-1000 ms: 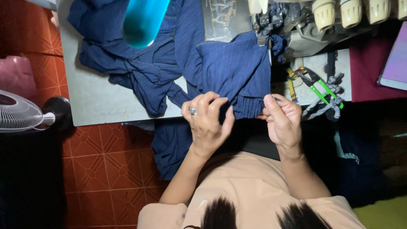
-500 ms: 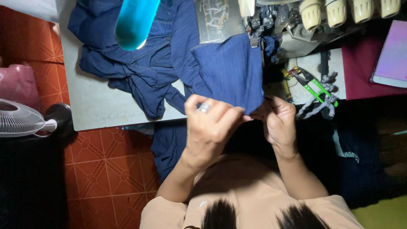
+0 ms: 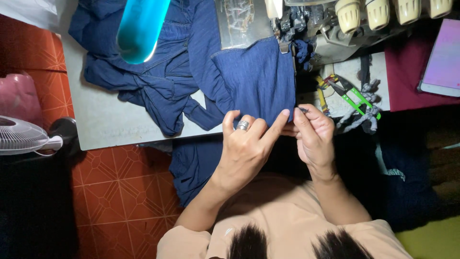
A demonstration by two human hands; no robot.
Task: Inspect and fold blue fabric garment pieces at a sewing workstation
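A dark blue garment [image 3: 249, 72] lies spread over the grey sewing table [image 3: 110, 124], one edge running up under the presser foot of the sewing machine [image 3: 306, 24]. My left hand [image 3: 247, 144], a ring on one finger, rests on the near edge of the cloth with the index finger stretched toward the corner. My right hand [image 3: 314, 134] pinches that same near corner of the cloth, right beside the left fingertips. More of the garment hangs off the table edge toward my lap.
Green-handled thread snips [image 3: 354, 98] and small tools lie right of the machine. A turquoise tube-shaped object [image 3: 139, 29] hangs over the cloth at the top. A white fan [image 3: 21, 136] stands on the orange tiled floor [image 3: 124, 192] at left. A pink tablet [image 3: 443, 60] lies far right.
The cloth's edge has been drawn flat toward the machine's foot. My hands shifted right along the near edge, and my left index finger now stretches out to the corner.
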